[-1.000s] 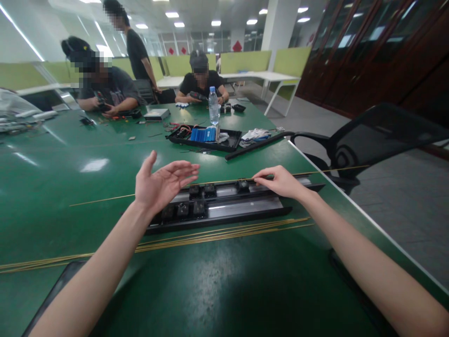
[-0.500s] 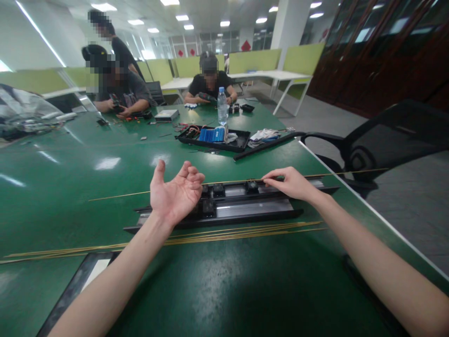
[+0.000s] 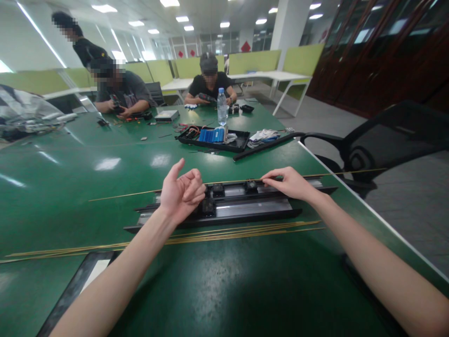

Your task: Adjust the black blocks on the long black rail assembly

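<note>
The rod lies across mid-frame, its long axis running left to right, rising slightly rightward, pinched by the right hand. The left hand curls, its grip unclear.

The left hand hides a stretch of the black rails; its forearm covers part of a dark flat object (cut off by the bottom edge).
</note>
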`<state>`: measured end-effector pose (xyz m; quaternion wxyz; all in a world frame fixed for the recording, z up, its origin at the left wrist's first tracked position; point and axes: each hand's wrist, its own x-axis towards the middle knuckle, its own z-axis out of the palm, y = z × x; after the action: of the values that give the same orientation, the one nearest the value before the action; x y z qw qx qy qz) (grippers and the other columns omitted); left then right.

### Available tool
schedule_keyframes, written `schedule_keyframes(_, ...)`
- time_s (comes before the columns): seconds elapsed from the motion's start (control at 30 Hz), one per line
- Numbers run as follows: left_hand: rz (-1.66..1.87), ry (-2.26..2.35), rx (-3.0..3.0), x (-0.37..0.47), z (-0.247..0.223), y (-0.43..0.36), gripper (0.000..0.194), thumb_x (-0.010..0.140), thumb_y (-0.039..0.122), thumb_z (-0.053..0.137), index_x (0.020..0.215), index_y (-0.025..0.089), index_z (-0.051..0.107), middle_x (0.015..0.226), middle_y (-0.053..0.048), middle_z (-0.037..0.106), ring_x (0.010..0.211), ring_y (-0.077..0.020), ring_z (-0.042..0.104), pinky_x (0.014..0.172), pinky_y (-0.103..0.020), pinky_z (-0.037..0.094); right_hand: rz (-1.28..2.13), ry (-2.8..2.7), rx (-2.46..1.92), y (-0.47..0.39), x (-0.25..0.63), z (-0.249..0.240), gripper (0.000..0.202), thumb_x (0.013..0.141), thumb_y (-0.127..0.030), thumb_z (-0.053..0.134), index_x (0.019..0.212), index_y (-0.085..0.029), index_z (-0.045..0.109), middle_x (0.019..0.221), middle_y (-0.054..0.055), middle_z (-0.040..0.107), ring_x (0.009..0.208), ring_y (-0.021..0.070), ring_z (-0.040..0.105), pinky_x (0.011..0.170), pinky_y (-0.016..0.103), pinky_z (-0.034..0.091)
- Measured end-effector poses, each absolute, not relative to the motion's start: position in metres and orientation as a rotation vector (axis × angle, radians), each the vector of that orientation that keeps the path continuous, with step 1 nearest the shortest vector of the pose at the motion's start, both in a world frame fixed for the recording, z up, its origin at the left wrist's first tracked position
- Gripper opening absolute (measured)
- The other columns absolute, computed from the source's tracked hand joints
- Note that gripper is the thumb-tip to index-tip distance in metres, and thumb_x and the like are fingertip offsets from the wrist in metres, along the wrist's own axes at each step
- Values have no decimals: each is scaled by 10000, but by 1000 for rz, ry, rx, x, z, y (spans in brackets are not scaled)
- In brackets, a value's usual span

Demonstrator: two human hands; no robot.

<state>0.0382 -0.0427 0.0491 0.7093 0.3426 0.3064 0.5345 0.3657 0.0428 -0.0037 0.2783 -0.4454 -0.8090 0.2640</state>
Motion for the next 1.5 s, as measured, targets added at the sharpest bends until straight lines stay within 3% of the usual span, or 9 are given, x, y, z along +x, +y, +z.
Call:
schedule_keyframes(0.1,1168,838,995,37,46,-37,597,974,586,392,539,189,487,341,73,173,320,-69,133,343,-204,156,702,-2171,-1196,43,365,-4,242,856,-373,620,893,-209,794,829,43,797,795,250,738,726,337,561)
schedule_keyframes(0.23,1193,1365,1702,24,42,-33,607,913,657,476,534,182,499,439,33,373,437,-94,346,459,-242,287,686,-2180,-1198,43,365,-4,261,854,-377,617,910,-195,795,859,54,802,806,249,738,732,333,561)
schedule_keyframes(0.4,775,1444,2420,-7,36,-18,318,864,488,637,903,189,736,882,-48,723,860,-207,634,830,-336,490,674,-2183,-1195,44,365,-4,261,852,-372,620,912,-193,801,876,53,805,822,249,742,733,320,557)
schedule_keyframes(0.5,628,1404,2448,-19,30,-6,376,868,461,629,1122,205,735,1135,-87,727,1045,-248,653,951,-377,502,671,-2183,-1189,45,366,-5,264,853,-375,622,923,-199,805,889,55,806,830,259,745,727,328,561)
schedule_keyframes(0.67,486,1425,2294,-24,23,4,373,911,440,552,1103,193,756,1098,-71,767,943,-237,707,843,-340,562,663,-2184,-1189,45,366,-6,255,857,-361,618,925,-201,805,892,54,807,831,258,749,733,334,567)
schedule_keyframes(1.03,392,1379,2591,-35,11,8,411,987,422,448,1183,202,734,1148,-76,764,1022,-254,715,910,-345,525,658,-2178,-1179,46,367,-8,252,862,-352,620,931,-197,805,885,50,806,831,250,748,741,324,562)
schedule_keyframes(1.2,395,1391,2591,-41,9,10,437,985,493,453,1108,207,759,1072,-68,779,932,-235,721,829,-307,512,653,-2183,-1185,46,367,-8,249,859,-354,621,925,-200,805,884,49,806,826,250,746,752,331,560)
schedule_keyframes(1.37,464,1466,2410,-33,12,6,426,929,494,526,1106,184,757,828,-40,768,637,-176,635,626,-268,461,670,-2185,-1187,44,366,-5,247,866,-354,616,920,-196,798,842,43,802,803,239,742,757,327,555)
schedule_keyframes(1.5,462,1445,2235,-24,17,4,469,911,514,509,1116,164,745,919,-52,766,727,-196,660,682,-283,497,672,-2187,-1197,43,365,-3,250,864,-358,617,925,-196,798,847,45,802,809,240,741,761,328,556)
